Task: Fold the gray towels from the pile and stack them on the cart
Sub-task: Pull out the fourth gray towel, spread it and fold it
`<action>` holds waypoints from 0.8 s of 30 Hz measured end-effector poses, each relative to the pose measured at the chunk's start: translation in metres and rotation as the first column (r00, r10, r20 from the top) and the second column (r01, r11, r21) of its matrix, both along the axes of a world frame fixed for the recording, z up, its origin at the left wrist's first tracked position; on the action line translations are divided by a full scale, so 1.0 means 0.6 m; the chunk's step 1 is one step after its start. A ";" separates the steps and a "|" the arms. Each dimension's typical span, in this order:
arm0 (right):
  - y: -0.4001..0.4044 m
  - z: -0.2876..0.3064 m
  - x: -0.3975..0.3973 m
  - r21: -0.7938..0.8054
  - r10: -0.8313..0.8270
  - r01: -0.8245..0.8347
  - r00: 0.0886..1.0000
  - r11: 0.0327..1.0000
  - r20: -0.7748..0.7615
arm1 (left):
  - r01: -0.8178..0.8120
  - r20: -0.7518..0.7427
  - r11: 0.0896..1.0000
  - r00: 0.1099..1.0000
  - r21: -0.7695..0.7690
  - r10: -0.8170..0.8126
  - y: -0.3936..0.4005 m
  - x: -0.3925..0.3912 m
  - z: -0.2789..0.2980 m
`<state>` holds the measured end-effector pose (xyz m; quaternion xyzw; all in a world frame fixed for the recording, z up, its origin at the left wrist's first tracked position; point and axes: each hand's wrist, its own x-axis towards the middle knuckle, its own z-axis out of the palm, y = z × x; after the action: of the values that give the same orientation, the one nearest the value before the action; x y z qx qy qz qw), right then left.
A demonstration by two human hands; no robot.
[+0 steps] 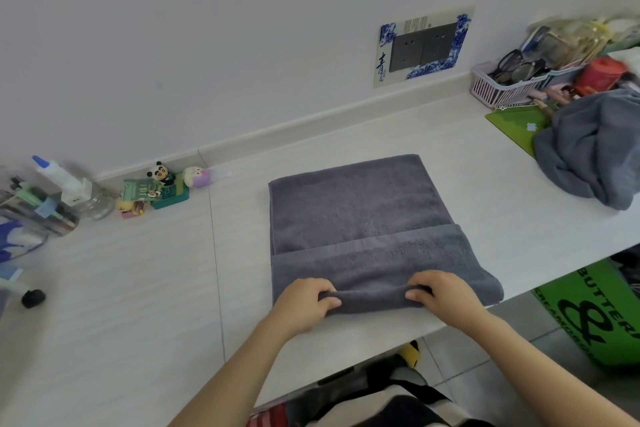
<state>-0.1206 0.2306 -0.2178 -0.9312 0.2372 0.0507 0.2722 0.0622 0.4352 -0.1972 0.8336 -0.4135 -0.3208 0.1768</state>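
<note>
A gray towel (360,218) lies flat on the pale tabletop (138,288), its near portion already doubled over the rest so that a straight fold edge runs across it. At the near edge the left hand (304,302) and the right hand (443,295) sit a little apart, each with fingers curled round a raised ridge of cloth (likely to carry both sides over evenly in the next fold). The unfolded pile (592,149) waits at the tabletop's far right end, within reach, beside a pink basket (502,87) of odds and ends. Small toys (162,184) line the wall. No cart is in view.
</note>
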 end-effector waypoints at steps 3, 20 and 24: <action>-0.018 0.041 0.010 0.049 0.097 -0.091 0.983 0.995 -0.158 | 0.117 -0.166 0.990 0.981 0.078 -0.103 -0.001 0.017 0.029; -0.168 0.116 0.305 0.064 0.170 -0.159 0.956 0.985 -0.240 | -0.091 -0.031 0.968 0.994 0.235 0.101 -0.121 0.240 0.063; -0.189 0.056 0.305 -0.096 0.307 -0.387 0.839 0.917 -0.449 | -0.147 0.093 0.954 0.988 0.260 0.127 -0.114 0.220 0.003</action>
<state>0.0625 0.1170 -0.1842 -0.9459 0.1211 0.2789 0.1133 0.1941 0.3671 -0.1956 0.8879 -0.3141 -0.3288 0.0696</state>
